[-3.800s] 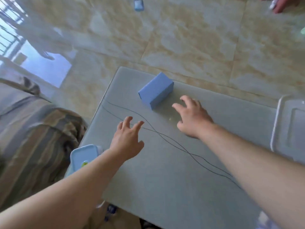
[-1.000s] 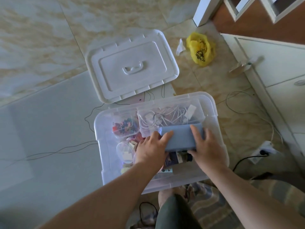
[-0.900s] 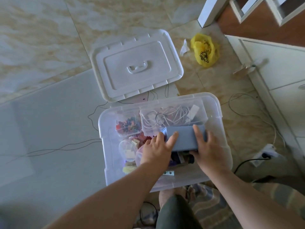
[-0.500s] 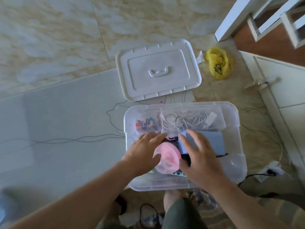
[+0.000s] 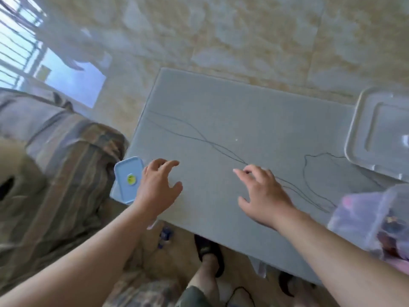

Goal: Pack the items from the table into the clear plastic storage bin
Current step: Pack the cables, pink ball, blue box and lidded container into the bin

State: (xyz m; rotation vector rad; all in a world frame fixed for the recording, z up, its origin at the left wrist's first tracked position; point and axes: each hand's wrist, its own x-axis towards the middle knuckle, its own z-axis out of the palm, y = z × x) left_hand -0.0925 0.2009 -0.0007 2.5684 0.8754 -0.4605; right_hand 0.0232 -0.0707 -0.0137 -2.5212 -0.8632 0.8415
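Hands hover loose-fingered, left grip [image 5: 158, 187] beside blue container [image 5: 129, 179], right grip [image 5: 263, 193] empty

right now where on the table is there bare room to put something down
The far middle of the table, between its left edge and the white lid, is bare apart from a thin cord. Crowded spots: the near left corner with the blue box, and the right side by the bin.
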